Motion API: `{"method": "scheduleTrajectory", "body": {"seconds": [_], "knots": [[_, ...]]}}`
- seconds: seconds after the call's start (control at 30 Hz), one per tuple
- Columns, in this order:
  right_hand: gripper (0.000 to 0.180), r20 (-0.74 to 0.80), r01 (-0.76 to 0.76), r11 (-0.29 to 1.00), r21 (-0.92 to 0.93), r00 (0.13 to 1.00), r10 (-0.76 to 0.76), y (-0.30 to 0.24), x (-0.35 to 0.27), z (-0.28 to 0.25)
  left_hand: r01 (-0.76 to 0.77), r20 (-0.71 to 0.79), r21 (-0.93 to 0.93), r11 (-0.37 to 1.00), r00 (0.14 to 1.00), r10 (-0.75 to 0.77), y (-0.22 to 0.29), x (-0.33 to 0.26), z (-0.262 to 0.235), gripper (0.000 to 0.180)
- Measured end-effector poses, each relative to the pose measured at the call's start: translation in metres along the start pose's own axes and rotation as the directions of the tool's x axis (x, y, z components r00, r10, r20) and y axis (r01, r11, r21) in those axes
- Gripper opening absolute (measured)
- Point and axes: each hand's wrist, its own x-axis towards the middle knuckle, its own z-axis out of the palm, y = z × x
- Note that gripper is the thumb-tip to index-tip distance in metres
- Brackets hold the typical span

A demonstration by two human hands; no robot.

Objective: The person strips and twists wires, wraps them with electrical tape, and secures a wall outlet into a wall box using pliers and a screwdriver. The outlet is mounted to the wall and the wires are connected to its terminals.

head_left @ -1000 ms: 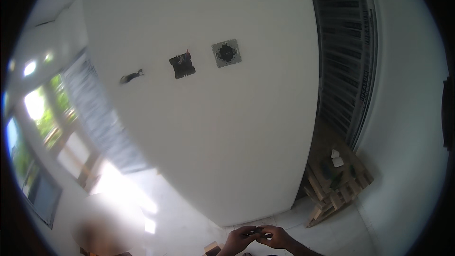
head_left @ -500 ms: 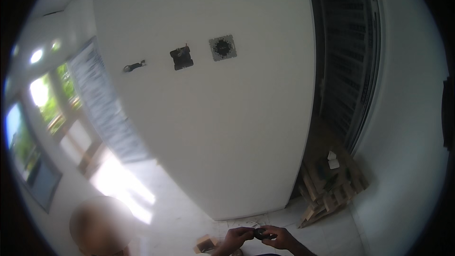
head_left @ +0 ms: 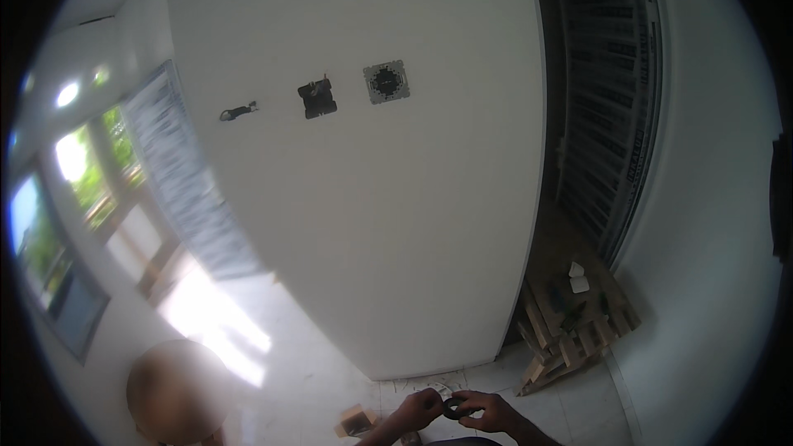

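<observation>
1. Head view, hands: both forearms come in from the lower edge and meet low in the picture, just right of centre. The left hand (head_left: 420, 410) has its fingers curled in around the left side of a small black ring-shaped roll (head_left: 453, 407). The right hand (head_left: 489, 410) pinches the roll's right side, thumb on top and fingers bent beneath. The roll sits between the two hands, touching both, held above the floor.
2. Head view, surroundings: a broad white wall (head_left: 372, 223) fills the middle. High on it sit a square grey switch plate (head_left: 387, 82), a dark open wall box (head_left: 316, 99) to its left, and a small dark fitting (head_left: 237, 112) further left.
3. A small cardboard box (head_left: 357, 421) lies on the pale tiled floor (head_left: 314, 380) just left of the hands.
4. A wooden pallet (head_left: 570, 322) leans near the dark doorway on the right, well apart from the hands.
5. Bright windows (head_left: 74, 190) stand at the left; a blurred round shape (head_left: 175, 392) shows at lower left.
</observation>
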Motion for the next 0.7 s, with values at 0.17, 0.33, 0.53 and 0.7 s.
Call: {"method": "scheduleTrajectory", "body": {"seconds": [0.17,0.33,0.53,0.7], "knots": [[0.034,-0.032,0.031,0.998,0.061,0.999,-0.029,0.010,0.000,-0.001,0.014,-0.022,-0.116,0.993,1.000,-0.017,-0.001,0.002,0.004,0.023],[0.035,-0.063,-0.060,0.986,0.156,0.996,0.071,0.006,0.001,0.004,-0.049,-0.063,-0.054,0.997,0.997,0.046,0.000,0.005,0.001,0.021],[0.036,-0.167,-0.095,0.970,0.223,0.977,0.134,-0.014,0.016,-0.003,0.009,-0.182,-0.375,0.927,0.980,-0.083,0.023,0.012,-0.014,0.020],[0.033,-0.159,-0.036,0.740,0.671,0.969,0.191,-0.083,0.060,-0.027,-0.259,-0.186,-0.530,0.808,0.965,0.187,0.071,0.021,-0.057,0.054]]}}
